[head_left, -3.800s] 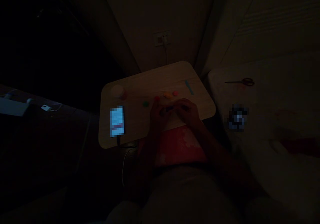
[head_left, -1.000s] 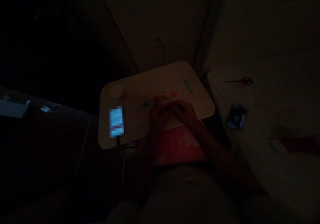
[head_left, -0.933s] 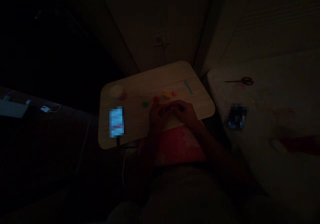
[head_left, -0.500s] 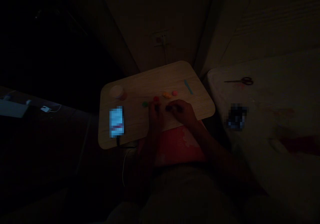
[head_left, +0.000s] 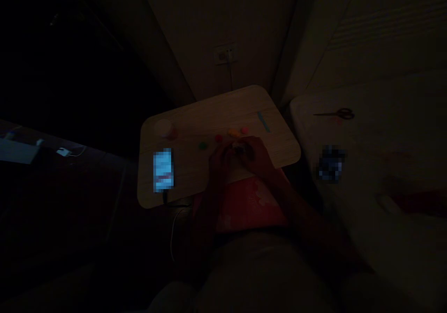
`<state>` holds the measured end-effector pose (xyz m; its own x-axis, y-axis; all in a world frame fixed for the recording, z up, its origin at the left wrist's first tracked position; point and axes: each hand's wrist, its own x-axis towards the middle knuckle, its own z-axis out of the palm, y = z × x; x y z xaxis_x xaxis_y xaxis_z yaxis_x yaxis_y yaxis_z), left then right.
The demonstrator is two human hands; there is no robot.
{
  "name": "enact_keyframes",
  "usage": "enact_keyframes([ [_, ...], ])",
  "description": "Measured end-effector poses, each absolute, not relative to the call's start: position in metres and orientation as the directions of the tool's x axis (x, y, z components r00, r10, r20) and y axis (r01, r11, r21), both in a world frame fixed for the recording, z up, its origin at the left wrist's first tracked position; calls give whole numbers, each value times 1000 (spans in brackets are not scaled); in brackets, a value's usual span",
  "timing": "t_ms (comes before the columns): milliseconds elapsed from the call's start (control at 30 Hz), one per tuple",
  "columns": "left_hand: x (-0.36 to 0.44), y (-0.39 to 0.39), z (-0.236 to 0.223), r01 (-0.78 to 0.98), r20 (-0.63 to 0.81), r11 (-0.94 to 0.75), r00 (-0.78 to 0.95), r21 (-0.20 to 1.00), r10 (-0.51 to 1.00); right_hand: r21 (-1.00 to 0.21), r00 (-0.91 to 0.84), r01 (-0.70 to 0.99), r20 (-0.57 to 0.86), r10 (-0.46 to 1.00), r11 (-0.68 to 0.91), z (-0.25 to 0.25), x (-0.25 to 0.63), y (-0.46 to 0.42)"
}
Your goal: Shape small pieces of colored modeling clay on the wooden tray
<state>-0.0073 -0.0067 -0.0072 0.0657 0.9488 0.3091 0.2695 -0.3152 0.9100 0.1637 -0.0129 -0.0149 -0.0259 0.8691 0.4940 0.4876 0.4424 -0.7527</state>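
Note:
The scene is very dark. My left hand [head_left: 218,160] and my right hand [head_left: 259,155] meet over the near part of the wooden table [head_left: 190,173], fingers curled inward. Between their fingertips is a small dark lump [head_left: 238,146] with a paler patch on top; its kind is too dim to make out. Just beyond the hands lie small coloured lumps that look like modelling clay: a green lump [head_left: 203,145], a red lump [head_left: 218,138], an orange lump [head_left: 233,132] and a pink lump [head_left: 245,130].
A blue flat strip [head_left: 264,122] lies at the table's right. On the left stand a pale round tub [head_left: 163,127] and a lit phone [head_left: 163,170] with a cable. Scissors [head_left: 344,113] rest on the pale surface to the right. A wall socket [head_left: 225,53] is behind.
About half a second ago my left hand was apart from my right, which held the dark lump. Now both hands are together around it, and a pale patch shows. The coloured lumps have stayed put.

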Motion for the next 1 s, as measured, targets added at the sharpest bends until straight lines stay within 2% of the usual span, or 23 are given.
enact_keyframes([
  [167, -7, -10, -9, 155, 277, -295, 124, 943, 953, -758, -112, 350, 550, 828, 550, -8, 169, -16],
  [367, -6, -15, -5, 69, 263, -284, 220, 956, 939, -805, -82, 278, 524, 848, 524, -8, 169, -17],
  [633, -8, -15, 3, 253, 237, -305, 267, 918, 934, -815, -37, 230, 539, 841, 532, -12, 170, -17],
  [833, -11, -12, -3, 202, 208, -262, 252, 944, 945, -819, -91, 182, 537, 839, 544, -12, 169, -18],
  [1000, -9, -12, 1, 228, 190, -250, 254, 941, 948, -827, -74, 155, 535, 842, 540, -15, 169, -16],
])
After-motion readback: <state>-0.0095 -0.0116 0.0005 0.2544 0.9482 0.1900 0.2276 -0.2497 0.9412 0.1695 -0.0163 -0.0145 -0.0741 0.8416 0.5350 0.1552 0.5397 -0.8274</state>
